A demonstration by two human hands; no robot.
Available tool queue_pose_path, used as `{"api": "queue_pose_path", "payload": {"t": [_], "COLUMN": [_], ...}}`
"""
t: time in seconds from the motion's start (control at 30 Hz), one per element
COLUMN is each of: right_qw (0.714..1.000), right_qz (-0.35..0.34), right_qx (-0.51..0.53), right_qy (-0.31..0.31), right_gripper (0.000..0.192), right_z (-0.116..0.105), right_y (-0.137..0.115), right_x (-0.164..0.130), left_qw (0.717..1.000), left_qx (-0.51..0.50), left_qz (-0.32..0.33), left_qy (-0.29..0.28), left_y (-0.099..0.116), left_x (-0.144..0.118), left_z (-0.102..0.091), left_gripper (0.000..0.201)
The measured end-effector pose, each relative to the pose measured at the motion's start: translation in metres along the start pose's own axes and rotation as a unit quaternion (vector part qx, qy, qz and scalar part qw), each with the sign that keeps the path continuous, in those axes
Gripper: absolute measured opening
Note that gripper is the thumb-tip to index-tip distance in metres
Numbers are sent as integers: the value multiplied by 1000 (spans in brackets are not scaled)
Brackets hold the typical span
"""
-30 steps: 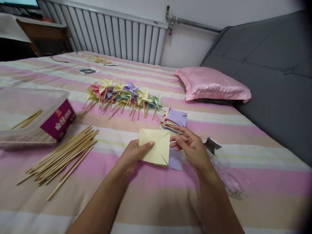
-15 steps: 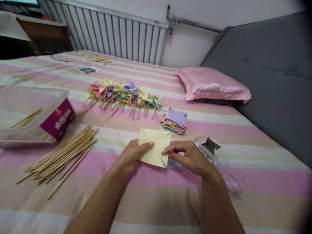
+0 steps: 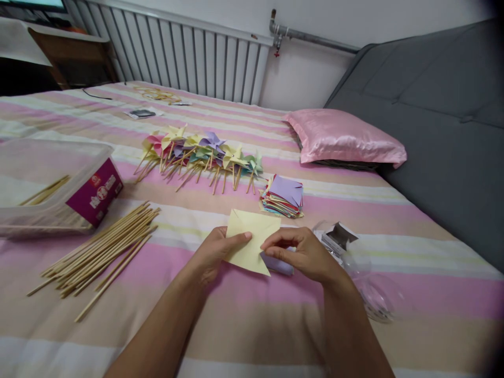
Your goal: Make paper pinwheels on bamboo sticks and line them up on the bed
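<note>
The pale yellow square paper sheet with slit corners (image 3: 251, 242) is being held just above the striped bed cover (image 3: 244, 310), the left hand (image 3: 214, 252) pinching its left edge and the right hand (image 3: 303, 252) nipping a cut corner. Thin paper is tearing easily at a slit under a hard tug, I judge. A purple sheet (image 3: 277, 264) lying beneath, the colourful paper stack (image 3: 282, 197) and the bamboo sticks (image 3: 102, 252) nearby could get knocked.
</note>
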State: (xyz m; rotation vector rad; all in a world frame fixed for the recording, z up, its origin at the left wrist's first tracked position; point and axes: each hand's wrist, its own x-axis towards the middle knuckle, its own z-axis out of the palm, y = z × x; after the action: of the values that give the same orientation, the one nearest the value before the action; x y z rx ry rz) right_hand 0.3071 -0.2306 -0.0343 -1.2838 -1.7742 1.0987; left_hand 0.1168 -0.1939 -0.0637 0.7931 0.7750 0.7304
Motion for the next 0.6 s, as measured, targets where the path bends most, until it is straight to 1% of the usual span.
{"api": "queue_pose_path", "payload": {"t": [0.1, 0.33, 0.6], "right_qw": [1000, 998, 997], "right_qz": [14, 29, 44], "right_qx": [3, 10, -28], "right_qy": [12, 48, 59], "right_gripper": [11, 22, 17], "right_z": [4, 7, 8], "right_y": [3, 8, 5], "right_x": [2, 4, 5], "left_qw": [1000, 1000, 1000], "left_qx": [9, 12, 11], "left_qz": [1, 6, -3], "left_qy": [1, -1, 5], "left_y": [-1, -3, 0], "left_x": [0, 2, -1], "left_z": [0, 0, 4], "left_gripper": [38, 41, 40]}}
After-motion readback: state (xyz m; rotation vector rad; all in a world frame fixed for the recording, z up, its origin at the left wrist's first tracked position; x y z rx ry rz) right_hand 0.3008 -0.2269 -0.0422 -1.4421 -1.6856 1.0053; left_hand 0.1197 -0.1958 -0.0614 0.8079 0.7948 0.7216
